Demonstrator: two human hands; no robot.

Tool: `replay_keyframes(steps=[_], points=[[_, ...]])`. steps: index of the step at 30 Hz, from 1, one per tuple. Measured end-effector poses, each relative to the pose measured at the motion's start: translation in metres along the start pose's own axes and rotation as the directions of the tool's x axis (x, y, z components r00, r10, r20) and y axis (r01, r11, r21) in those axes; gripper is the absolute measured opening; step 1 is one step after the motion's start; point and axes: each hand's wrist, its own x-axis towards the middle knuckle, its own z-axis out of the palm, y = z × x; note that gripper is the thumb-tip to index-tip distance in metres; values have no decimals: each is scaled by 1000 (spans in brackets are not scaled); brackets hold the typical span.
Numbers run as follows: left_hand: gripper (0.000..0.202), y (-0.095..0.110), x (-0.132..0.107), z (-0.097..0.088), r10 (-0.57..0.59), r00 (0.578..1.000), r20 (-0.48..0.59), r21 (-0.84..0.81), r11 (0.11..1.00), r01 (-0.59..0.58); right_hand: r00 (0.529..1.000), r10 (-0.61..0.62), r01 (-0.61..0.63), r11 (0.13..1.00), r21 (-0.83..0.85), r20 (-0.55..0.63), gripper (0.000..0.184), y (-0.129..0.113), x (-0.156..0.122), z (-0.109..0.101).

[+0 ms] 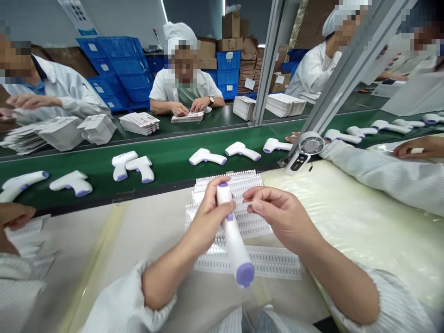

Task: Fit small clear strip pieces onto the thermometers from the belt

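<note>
My left hand is wrapped round a white thermometer gun with purple ends, holding it over the bench with its handle end pointing toward me. My right hand is beside it, fingers pinched together close to the gun's head; what they pinch is too small to make out. Under both hands lie white sheets of small labels.
A green conveyor belt runs across in front, carrying several white and purple thermometer guns. A small white fan stands at the belt's edge. Other people in white coats work opposite and on both sides, with stacks of leaflets and blue crates behind.
</note>
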Motion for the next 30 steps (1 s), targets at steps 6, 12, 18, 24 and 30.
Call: replay_keyframes(steps=[6,12,18,24,30], points=[[44,-10,-16,18,-31,995,100,-28,999,34,995,27,-12,987,159,-94,22,18,5,13],[45,-13,-17,18,-44,994,101,-47,998,49,995,5,13,985,171,-100,17,23,2,14],[42,-17,-15,17,-47,996,81,-10,999,48,988,14,8,989,146,-151,19,23,4,15],[35,-22,-15,15,-35,997,65,30,999,33,985,-4,23,994,108,-175,19,21,2,17],[32,-27,-13,10,27,994,103,-43,999,-23,979,101,-57,970,235,-178,30,17,8,15]])
